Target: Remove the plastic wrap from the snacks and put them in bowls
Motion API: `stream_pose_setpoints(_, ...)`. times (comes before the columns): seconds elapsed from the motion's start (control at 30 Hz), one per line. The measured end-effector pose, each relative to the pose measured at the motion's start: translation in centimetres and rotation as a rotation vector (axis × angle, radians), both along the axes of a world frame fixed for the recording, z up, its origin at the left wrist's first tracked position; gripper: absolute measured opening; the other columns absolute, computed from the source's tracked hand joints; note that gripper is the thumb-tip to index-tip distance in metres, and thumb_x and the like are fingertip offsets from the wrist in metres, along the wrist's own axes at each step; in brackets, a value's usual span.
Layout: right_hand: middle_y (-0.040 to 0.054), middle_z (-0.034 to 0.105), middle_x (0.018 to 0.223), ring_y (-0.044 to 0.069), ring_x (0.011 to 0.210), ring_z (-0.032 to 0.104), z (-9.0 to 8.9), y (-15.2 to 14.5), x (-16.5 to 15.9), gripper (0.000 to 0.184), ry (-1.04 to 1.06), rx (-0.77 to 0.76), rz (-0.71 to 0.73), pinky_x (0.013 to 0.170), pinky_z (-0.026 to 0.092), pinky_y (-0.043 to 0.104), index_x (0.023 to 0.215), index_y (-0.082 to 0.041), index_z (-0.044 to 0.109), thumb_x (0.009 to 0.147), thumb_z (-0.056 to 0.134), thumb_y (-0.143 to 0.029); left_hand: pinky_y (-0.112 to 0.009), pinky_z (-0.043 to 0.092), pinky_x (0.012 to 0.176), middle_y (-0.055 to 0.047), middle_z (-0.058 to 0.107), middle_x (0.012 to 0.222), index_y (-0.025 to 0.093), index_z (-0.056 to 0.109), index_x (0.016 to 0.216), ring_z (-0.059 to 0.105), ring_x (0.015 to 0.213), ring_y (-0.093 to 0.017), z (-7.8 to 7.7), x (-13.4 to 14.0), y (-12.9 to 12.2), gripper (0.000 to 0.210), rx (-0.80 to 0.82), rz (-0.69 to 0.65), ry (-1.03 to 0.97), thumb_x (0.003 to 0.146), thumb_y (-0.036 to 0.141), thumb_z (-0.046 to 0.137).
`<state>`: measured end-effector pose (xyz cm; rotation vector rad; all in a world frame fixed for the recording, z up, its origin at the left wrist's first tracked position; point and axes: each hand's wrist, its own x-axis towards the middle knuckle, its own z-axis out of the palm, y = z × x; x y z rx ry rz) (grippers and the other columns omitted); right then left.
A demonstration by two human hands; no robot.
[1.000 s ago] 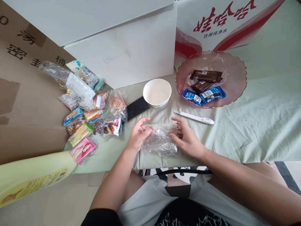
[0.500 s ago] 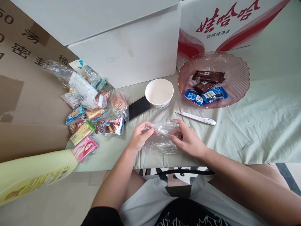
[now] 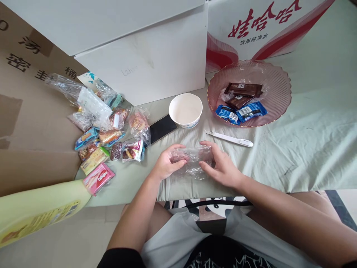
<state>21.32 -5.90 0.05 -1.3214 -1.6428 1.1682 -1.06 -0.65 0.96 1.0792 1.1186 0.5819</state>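
A crinkled clear plastic bag lies between my hands at the near edge of the cloth-covered table. My left hand grips its left end, thumb on top and fingers partly behind the film. At the other end, my right hand holds the film with thumb and fingers curved around it. Nothing shows inside the bag. Just beyond my hands stand a white paper bowl and, to its right, a white utility knife lying on the cloth.
A pink ribbed bowl at the right holds brown and blue wrapped snacks. Several packaged snacks are heaped at the left, beside a dark phone. White boxes and a brown carton stand behind. A yellow bottle lies at the left edge.
Both hands have shifted slightly on the plastic bag, and the bag looks flatter and more bunched between them. The whole view has moved a little; other things stay in place.
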Motion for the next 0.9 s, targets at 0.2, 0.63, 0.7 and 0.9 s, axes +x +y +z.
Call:
stream_pose_setpoints(0.2,0.0098,0.066,0.116,0.012,0.061,0.061,-1.4,-0.5,-0.3,0.066,-0.006,0.206,-0.027,0.064,0.055,0.032,0.153,-0.025,0.020,0.095,0.052,-0.022,-0.031,0.060,0.076,-0.005,0.078,0.083,0.016,0.062,0.118,0.075,0.074,-0.019,-0.3,-0.1,0.1,0.063,0.005,0.009,-0.015,0.065,0.037,0.089)
stream_pose_setpoints(0.63,0.0087,0.063,0.111,0.015,0.070,0.063,-0.4,-0.2,-0.2,0.048,-0.188,0.176,0.063,0.071,0.058,0.035,0.146,-0.025,0.046,0.098,0.046,-0.023,-0.029,0.060,0.075,-0.002,0.076,0.082,0.017,0.060,0.116,0.074,0.073,-0.017,-0.4,0.0,0.0,0.066,-0.039,0.064,-0.075,0.062,0.036,0.092)
stream_pose_setpoints(0.7,0.0085,0.064,0.109,0.016,0.070,0.064,-0.4,-0.2,-0.2,0.048,-0.184,0.179,0.058,0.072,0.058,0.036,0.146,-0.024,0.046,0.098,0.045,-0.023,-0.029,0.060,0.074,-0.002,0.076,0.082,0.016,0.060,0.116,0.074,0.073,-0.017,-0.3,0.1,0.0,0.066,-0.037,0.065,-0.072,0.062,0.036,0.092)
stream_pose_setpoints(0.9,0.0079,0.065,0.102,0.018,0.074,0.065,-0.5,-0.2,-0.1,0.048,-0.192,0.173,0.036,0.073,0.058,0.037,0.146,-0.023,0.046,0.098,0.045,-0.024,-0.030,0.060,0.075,-0.003,0.077,0.083,0.016,0.060,0.117,0.074,0.074,-0.018,-0.5,0.0,-0.1,0.066,-0.036,0.069,-0.076,0.062,0.035,0.092)
